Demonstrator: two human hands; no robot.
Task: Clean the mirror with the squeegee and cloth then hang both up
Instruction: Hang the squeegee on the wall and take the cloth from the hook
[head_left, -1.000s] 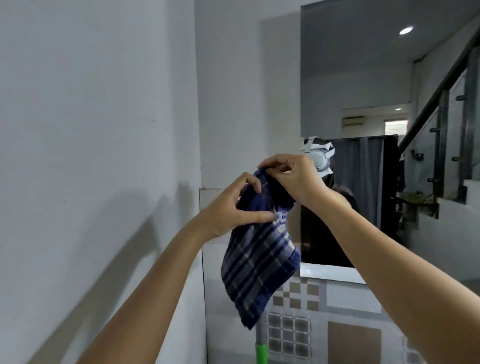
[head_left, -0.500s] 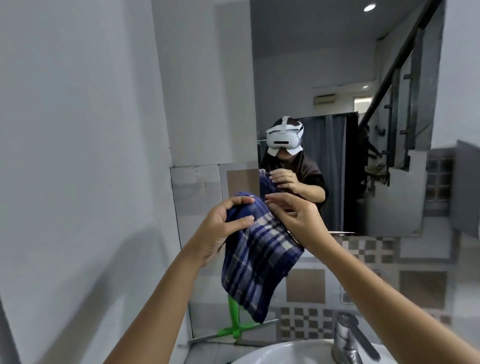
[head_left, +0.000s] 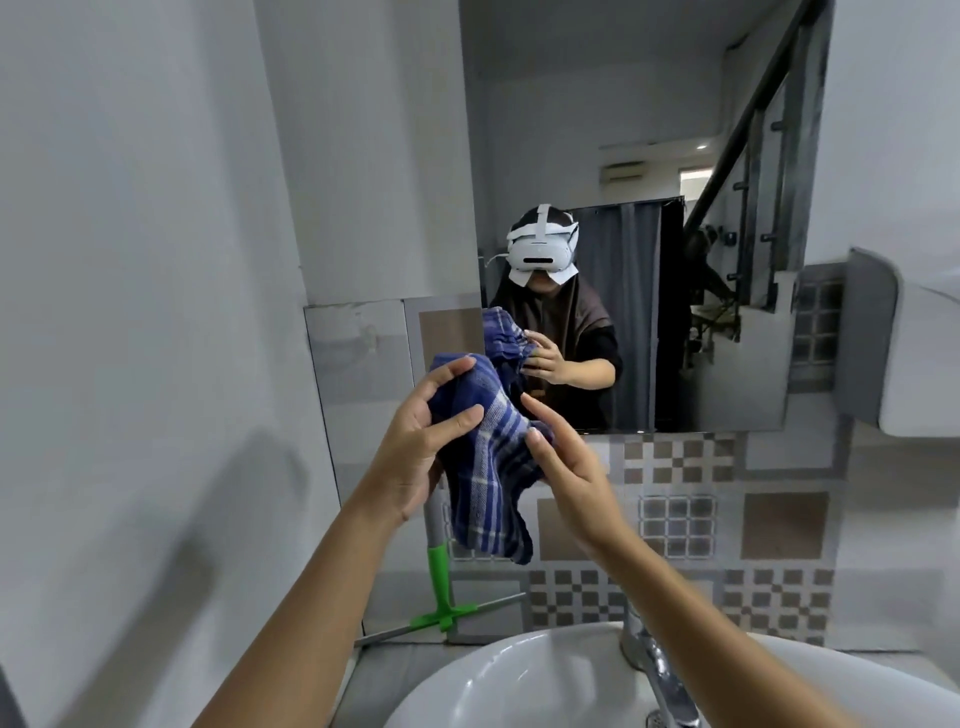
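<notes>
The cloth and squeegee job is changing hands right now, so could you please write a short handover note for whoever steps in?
Left hand: grip shut on the blue plaid cloth, thumb and fingers pinching its upper fold.
Right hand: open, fingers resting against the cloth's right side, not clamping it.
Cloth: held up in front of the mirror, not touching the glass, lower end hanging free.
Squeegee: standing against the tiled wall behind the sink, green head down, nobody holding it.
Done: cannot tell whether the mirror has been wiped.
Left: finish any wiping, then hang up cloth and squeegee; no hook is visible.
</notes>
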